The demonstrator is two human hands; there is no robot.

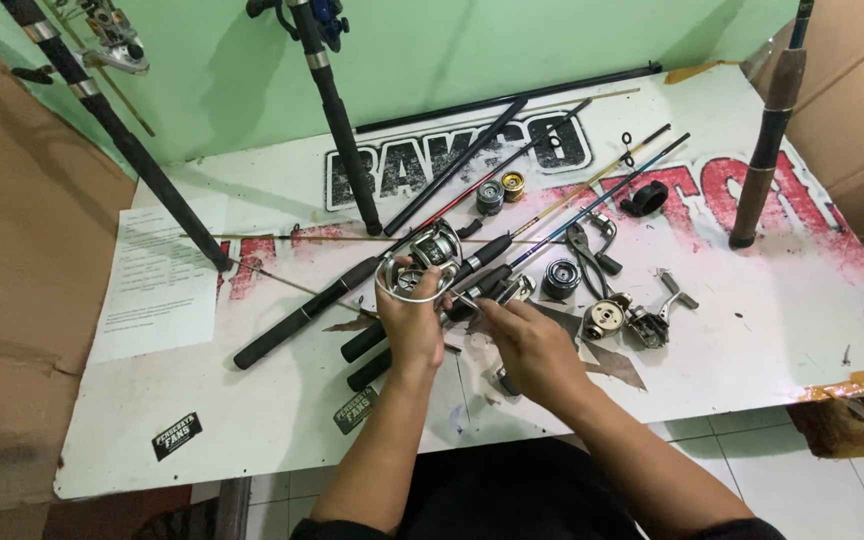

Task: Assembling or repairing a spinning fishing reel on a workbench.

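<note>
Left hand [410,325] fingers curled tight around silver spinning reel [420,268], right hand [530,345] fingertips pinched on a thin tool [465,301] just beside the reel, rod handles [382,300] under both.

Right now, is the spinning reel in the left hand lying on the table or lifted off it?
Lifted. The left hand holds the spinning reel above the rods; the right hand touches its side.

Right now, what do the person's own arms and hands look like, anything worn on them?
Both forearms are bare down to the left hand and right hand. No gloves, watch or rings show. Dark sleeve edges appear only near the elbows at the bottom of the view, above dark clothing.
</note>
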